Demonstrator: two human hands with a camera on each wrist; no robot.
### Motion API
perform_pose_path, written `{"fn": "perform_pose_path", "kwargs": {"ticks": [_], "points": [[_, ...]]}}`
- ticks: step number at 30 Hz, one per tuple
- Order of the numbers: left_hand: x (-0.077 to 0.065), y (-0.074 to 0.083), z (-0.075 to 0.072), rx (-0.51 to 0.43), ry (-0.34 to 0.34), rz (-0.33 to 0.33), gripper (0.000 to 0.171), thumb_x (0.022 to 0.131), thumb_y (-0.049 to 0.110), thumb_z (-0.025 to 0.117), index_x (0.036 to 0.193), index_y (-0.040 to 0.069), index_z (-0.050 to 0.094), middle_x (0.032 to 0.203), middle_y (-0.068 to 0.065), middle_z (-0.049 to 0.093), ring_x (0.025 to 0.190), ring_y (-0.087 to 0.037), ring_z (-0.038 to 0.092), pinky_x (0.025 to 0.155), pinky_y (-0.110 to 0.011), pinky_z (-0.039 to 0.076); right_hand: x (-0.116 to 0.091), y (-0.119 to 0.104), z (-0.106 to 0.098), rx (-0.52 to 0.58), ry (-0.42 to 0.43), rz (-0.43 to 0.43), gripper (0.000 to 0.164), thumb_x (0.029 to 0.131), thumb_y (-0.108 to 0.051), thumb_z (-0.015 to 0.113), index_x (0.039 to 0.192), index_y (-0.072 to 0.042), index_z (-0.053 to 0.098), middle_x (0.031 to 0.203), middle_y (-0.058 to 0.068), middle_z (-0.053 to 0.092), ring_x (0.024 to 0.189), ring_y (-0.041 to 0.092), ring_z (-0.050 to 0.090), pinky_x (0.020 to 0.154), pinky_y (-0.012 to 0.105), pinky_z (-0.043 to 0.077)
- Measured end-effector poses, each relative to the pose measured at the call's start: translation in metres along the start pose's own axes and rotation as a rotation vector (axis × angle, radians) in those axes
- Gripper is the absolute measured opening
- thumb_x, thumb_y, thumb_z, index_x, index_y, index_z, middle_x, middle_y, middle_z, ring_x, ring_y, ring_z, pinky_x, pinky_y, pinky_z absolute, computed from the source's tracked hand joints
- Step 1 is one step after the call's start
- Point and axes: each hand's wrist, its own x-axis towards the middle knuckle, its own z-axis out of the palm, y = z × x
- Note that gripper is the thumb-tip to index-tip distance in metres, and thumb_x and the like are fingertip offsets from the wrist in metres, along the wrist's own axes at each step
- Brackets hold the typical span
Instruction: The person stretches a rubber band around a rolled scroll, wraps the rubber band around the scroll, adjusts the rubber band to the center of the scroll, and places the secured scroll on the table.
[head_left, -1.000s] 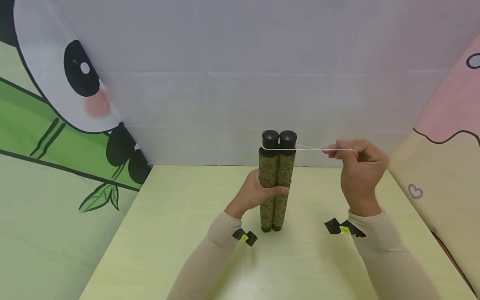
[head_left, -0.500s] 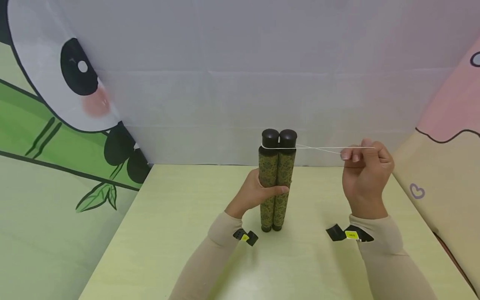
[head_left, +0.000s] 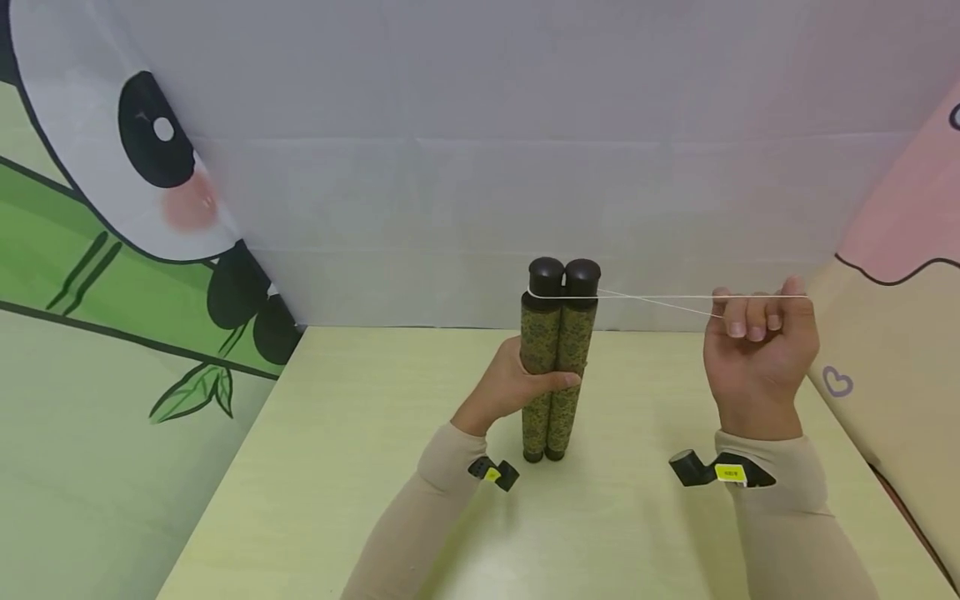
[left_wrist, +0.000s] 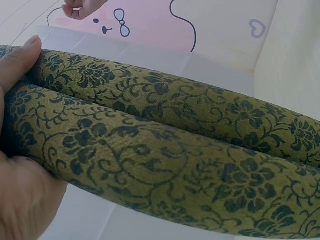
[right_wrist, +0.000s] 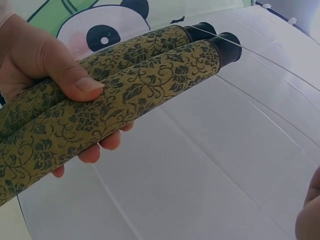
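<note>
At the left edge of the head view you have a wall drawing (head_left: 67,167) with a big dark eye, a green band and leaves. Below it the pale desk (head_left: 352,417) spreads across the lower part of the frame. Just below the centre, your left hand (head_left: 504,385) is clamped on two patterned cylinders (head_left: 540,342), thumb across their front (the right wrist view shows its fingertips coming round the other side). A small black device (head_left: 493,472) sits at that wrist, near the lower middle.

The cylinders stand close side by side, roughly upright, slightly right of centre; whether their lower ends touch the desk, you cannot tell. Both have dark rounded tops (head_left: 546,275), and a thin white cord (head_left: 660,296) passes around their necks, below those tops. From there it runs as two taut strands toward the right of the frame.

At centre right, your right hand (head_left: 761,362) has its fingers curled in, palm toward you, holding the cord's far end; exactly how it is hooked is hard to make out. Another black device (head_left: 720,470) is on that wrist. A small purple heart (head_left: 837,382) is drawn just beyond, at the right.
</note>
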Motion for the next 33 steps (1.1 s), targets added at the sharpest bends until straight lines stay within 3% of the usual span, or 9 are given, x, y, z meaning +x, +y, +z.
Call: {"fn": "perform_pose_path", "kwargs": {"ticks": [3, 7, 11, 15, 17, 20, 24, 28, 33], "points": [[0.001, 0.0, -0.001, -0.009, -0.009, 0.013, 0.041, 0.078, 0.036, 0.076, 0.112, 0.016, 0.062, 0.102, -0.001, 0.067, 0.092, -0.016, 0.065, 0.081, -0.034, 0.052, 0.0, -0.001, 0.001, 0.027, -0.017, 0.029, 0.05, 0.098, -0.017, 0.045, 0.052, -0.007, 0.029, 0.041, 0.007, 0.031, 0.035, 0.023, 0.031, 0.056, 0.037, 0.041], [-0.001, 0.0, -0.001, -0.011, -0.012, 0.013, 0.04, 0.078, 0.036, 0.076, 0.111, 0.017, 0.062, 0.101, 0.0, 0.067, 0.091, -0.016, 0.065, 0.081, -0.034, 0.052, -0.004, -0.005, 0.003, 0.054, -0.04, 0.148, 0.048, 0.1, -0.02, 0.043, 0.055, -0.007, 0.03, 0.041, 0.005, 0.026, 0.033, 0.019, 0.024, 0.041, 0.031, 0.028], [-0.003, 0.001, -0.001, -0.001, -0.01, 0.01, 0.039, 0.078, 0.036, 0.076, 0.11, 0.017, 0.062, 0.1, 0.0, 0.068, 0.091, -0.016, 0.065, 0.08, -0.033, 0.052, -0.006, -0.006, 0.003, 0.007, -0.105, 0.353, 0.048, 0.102, -0.025, 0.037, 0.059, -0.004, 0.035, 0.044, 0.003, 0.023, 0.033, 0.016, 0.019, 0.039, 0.026, 0.019], [-0.004, 0.002, -0.002, -0.009, -0.014, 0.005, 0.04, 0.078, 0.036, 0.076, 0.11, 0.016, 0.062, 0.101, 0.0, 0.068, 0.092, -0.016, 0.065, 0.081, -0.033, 0.052, -0.008, -0.007, -0.001, -0.016, -0.256, 0.587, 0.057, 0.105, -0.033, 0.022, 0.059, -0.002, 0.037, 0.045, 0.002, 0.023, 0.033, 0.015, 0.019, 0.039, 0.025, 0.017], [-0.005, 0.001, -0.003, -0.014, -0.019, 0.006, 0.041, 0.078, 0.036, 0.076, 0.111, 0.016, 0.062, 0.101, 0.0, 0.068, 0.092, -0.016, 0.065, 0.082, -0.034, 0.052, -0.008, -0.007, -0.003, 0.007, -0.323, 0.653, 0.061, 0.104, -0.036, 0.015, 0.059, -0.002, 0.038, 0.044, 0.003, 0.024, 0.033, 0.015, 0.021, 0.041, 0.025, 0.018], [-0.005, 0.001, -0.003, -0.013, -0.019, 0.007, 0.04, 0.078, 0.035, 0.076, 0.111, 0.016, 0.062, 0.101, 0.0, 0.068, 0.092, -0.016, 0.065, 0.081, -0.034, 0.052, -0.009, -0.005, -0.004, 0.099, -0.307, 0.653, 0.065, 0.103, -0.036, 0.015, 0.065, 0.003, 0.05, 0.042, 0.007, 0.032, 0.033, 0.016, 0.022, 0.042, 0.025, 0.02], [-0.005, 0.0, -0.004, -0.004, -0.004, -0.009, 0.041, 0.077, 0.038, 0.076, 0.11, 0.017, 0.062, 0.1, 0.0, 0.068, 0.091, -0.016, 0.065, 0.08, -0.034, 0.052, -0.01, 0.002, -0.003, 0.212, -0.173, 0.584, 0.057, 0.103, -0.03, 0.023, 0.089, 0.007, 0.064, 0.047, 0.014, 0.046, 0.034, 0.016, 0.021, 0.043, 0.026, 0.022], [-0.006, 0.0, -0.004, -0.008, 0.001, -0.028, 0.044, 0.077, 0.04, 0.076, 0.112, 0.018, 0.06, 0.103, 0.001, 0.066, 0.093, -0.016, 0.063, 0.08, -0.034, 0.052, -0.011, 0.007, -0.002, 0.289, -0.05, 0.538, 0.046, 0.101, -0.025, 0.03, 0.1, 0.006, 0.063, 0.053, 0.015, 0.051, 0.034, 0.016, 0.018, 0.042, 0.027, 0.022], [-0.004, 0.0, -0.004, -0.015, 0.002, -0.024, 0.046, 0.077, 0.04, 0.076, 0.114, 0.019, 0.059, 0.105, 0.001, 0.065, 0.095, -0.016, 0.063, 0.08, -0.035, 0.052, -0.011, 0.01, 0.0, 0.286, 0.035, 0.47, 0.038, 0.101, -0.024, 0.034, 0.107, 0.003, 0.06, 0.061, 0.014, 0.059, 0.033, 0.017, 0.02, 0.039, 0.027, 0.021]]}}
